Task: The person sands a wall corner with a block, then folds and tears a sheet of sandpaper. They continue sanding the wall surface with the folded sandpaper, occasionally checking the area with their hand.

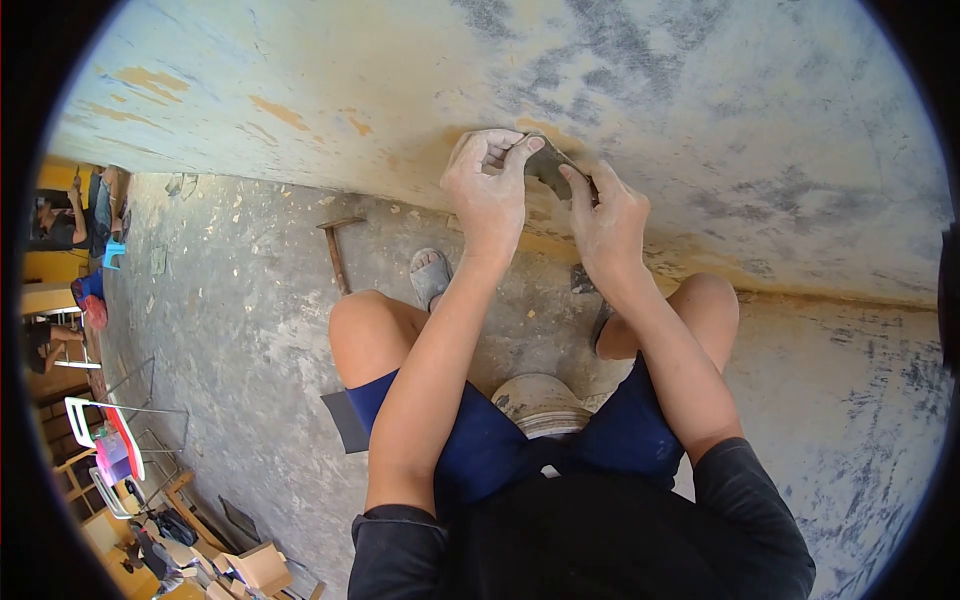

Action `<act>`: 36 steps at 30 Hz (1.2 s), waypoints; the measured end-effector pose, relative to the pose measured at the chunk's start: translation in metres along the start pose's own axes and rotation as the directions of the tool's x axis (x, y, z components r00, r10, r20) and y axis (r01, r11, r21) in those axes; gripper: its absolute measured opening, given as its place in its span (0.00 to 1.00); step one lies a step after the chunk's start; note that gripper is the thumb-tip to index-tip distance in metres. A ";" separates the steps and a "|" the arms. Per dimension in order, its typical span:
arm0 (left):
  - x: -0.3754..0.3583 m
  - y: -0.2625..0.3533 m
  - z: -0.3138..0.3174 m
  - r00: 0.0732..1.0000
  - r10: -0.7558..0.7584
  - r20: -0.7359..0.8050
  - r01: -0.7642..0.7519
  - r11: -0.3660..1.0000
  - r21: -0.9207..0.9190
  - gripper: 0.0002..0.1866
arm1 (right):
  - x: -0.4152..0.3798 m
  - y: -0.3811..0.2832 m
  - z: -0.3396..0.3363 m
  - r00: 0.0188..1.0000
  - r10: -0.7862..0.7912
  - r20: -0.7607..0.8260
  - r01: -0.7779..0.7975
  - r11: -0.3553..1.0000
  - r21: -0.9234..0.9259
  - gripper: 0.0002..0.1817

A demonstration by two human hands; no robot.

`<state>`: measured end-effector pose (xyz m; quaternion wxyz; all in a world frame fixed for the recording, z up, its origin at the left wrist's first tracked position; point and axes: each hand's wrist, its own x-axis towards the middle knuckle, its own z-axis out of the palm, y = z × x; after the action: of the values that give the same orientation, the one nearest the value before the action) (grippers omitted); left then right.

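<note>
A dark, bent piece of sandpaper (549,168) is stretched between my two hands, close in front of the wall (380,90). My left hand (487,190) pinches its upper left corner between thumb and fingers. The opposite end is gripped by my right hand (610,220), thumb on the near face. Pale dust coats both hands. Behind them the wall is patchy, with worn paint and ochre spots.
I sit over a round, dusty bucket (540,398). A hammer (338,250) lies on the concrete floor (240,290) left of my sandalled foot (430,277). Dark sheets lie by my left thigh (346,420) and right foot (582,280). Far left are people, chairs (120,440) and cardboard boxes (262,570).
</note>
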<state>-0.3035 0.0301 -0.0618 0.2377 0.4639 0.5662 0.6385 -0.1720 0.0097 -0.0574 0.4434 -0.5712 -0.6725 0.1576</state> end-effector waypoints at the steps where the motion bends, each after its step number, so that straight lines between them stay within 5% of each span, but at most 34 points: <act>1: 0.000 -0.001 0.001 1.000 -0.001 0.001 0.001 1.000 0.001 0.07 | 0.001 0.000 -0.001 1.000 -0.026 -0.005 0.025 0.998 -0.052 0.04; 8: 0.010 0.001 -0.008 0.998 0.054 0.024 -0.057 0.990 0.132 0.08 | 0.006 -0.007 0.006 0.999 0.045 -0.023 -0.044 0.998 0.036 0.03; 10: 0.010 -0.004 -0.008 0.998 0.055 0.017 -0.057 0.990 0.132 0.08 | 0.007 -0.009 0.005 0.996 -0.071 -0.047 0.069 0.997 -0.035 0.04; 12: 0.010 -0.009 -0.007 0.997 -0.077 0.002 0.077 0.993 0.092 0.08 | 0.006 -0.008 0.006 0.994 -0.091 -0.054 0.089 0.995 -0.034 0.04; 20: 0.009 -0.009 -0.001 0.994 -0.111 -0.013 0.110 0.994 -0.017 0.13 | 0.012 -0.014 -0.001 0.999 0.040 -0.028 -0.039 0.999 0.012 0.03; 22: 0.014 -0.015 -0.005 0.991 -0.128 -0.035 0.124 0.988 -0.092 0.14 | 0.016 -0.019 0.009 0.989 -0.130 -0.073 0.134 0.990 0.047 0.03; 31: 0.000 -0.011 0.005 0.993 -0.116 0.011 0.116 0.992 -0.056 0.13 | 0.009 -0.005 -0.001 0.993 -0.057 -0.105 0.050 0.996 -0.071 0.04; 36: 0.016 -0.013 -0.008 0.984 -0.172 -0.038 0.166 0.979 -0.116 0.13 | 0.015 -0.017 0.010 0.985 -0.152 -0.081 0.147 0.987 -0.059 0.04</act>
<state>-0.3203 0.0425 -0.0688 0.3033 0.3846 0.5722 0.6577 -0.1895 0.0209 -0.0450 0.4670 -0.5367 -0.6980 0.0818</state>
